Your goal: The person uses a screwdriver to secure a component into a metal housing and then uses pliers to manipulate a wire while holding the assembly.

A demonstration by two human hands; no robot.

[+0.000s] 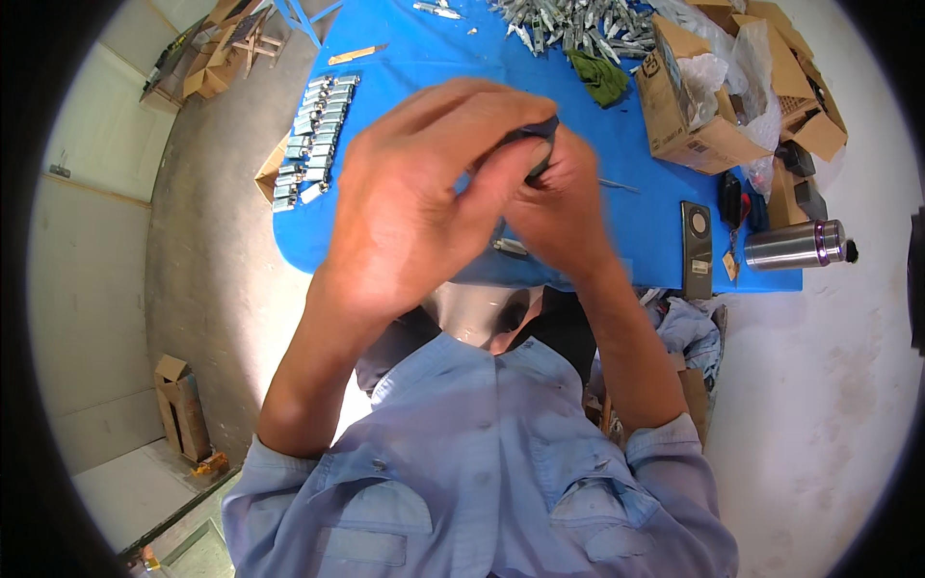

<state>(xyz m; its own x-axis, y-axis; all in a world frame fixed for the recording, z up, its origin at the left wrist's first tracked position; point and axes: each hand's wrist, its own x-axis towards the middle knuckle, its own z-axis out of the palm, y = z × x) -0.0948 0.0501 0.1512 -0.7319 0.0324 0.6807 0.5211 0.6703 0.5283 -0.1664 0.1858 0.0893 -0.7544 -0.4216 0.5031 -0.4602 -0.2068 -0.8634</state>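
Both hands are raised close together above the near part of the blue-covered table (405,67). My left hand (409,197) is closed, its thumb and forefinger on a small dark piece (541,128) that looks black and curved. My right hand (570,197) is closed against the same piece from the other side, with its fingertips mostly hidden. The fingers cover most of the piece, so its kind does not show. Below and between the wrists, a small metal part (510,247) lies on the table.
Metal parts (323,130) stand in rows at the left, and more lie in a heap (578,24) at the far side beside a green cloth (599,79). At right are a cardboard box (708,149), a steel flask (790,247) and a flat grey device (696,252). A knife (355,56) lies far left.
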